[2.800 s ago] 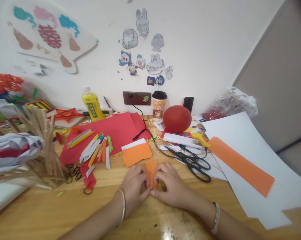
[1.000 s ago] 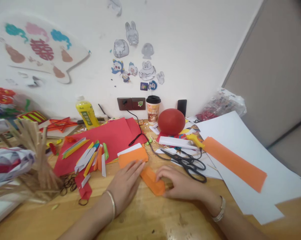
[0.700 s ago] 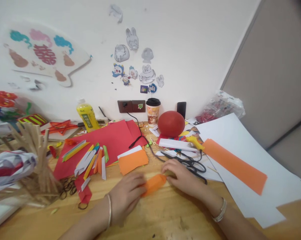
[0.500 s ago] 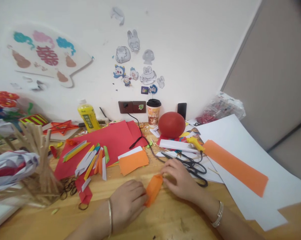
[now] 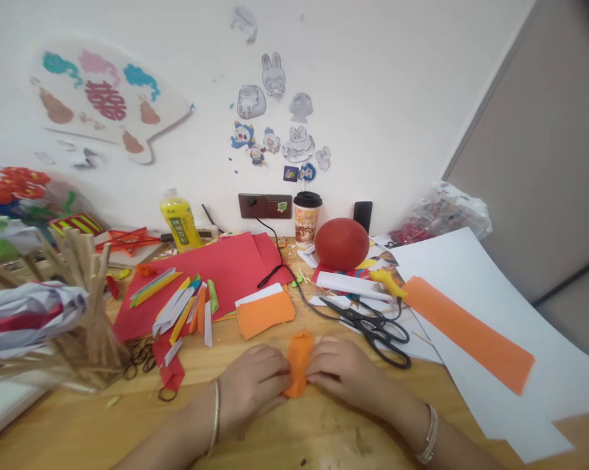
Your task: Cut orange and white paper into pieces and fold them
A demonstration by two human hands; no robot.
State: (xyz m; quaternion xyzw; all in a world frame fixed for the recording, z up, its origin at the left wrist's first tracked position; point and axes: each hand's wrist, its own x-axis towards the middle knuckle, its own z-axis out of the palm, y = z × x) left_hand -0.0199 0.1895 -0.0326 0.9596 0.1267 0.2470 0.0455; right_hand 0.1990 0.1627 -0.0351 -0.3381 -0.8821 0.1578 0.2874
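A small piece of orange paper (image 5: 299,362), its top edge curled or folded, stands between my hands at the front of the wooden table. My left hand (image 5: 255,385) has its bent fingers closed on the paper's left edge. From the other side, my right hand (image 5: 340,369) pinches the right edge between thumb and fingers. Just beyond lie a few orange paper rectangles (image 5: 266,314) with a white one under them. Black-handled scissors (image 5: 372,329) rest to the right of my right hand.
Folded paper strips (image 5: 181,307) lie on red sheets (image 5: 216,261) at left, near a wooden-stick structure (image 5: 91,313). A yellow bottle (image 5: 181,222), a lidded cup (image 5: 307,222) and a red balloon (image 5: 342,243) stand behind. White sheets (image 5: 475,281) bearing an orange strip (image 5: 470,336) cover the right.
My right hand has come down from the paper's upper end to its right edge. The orange paper now stands more upright in view. The camera view has shifted slightly.
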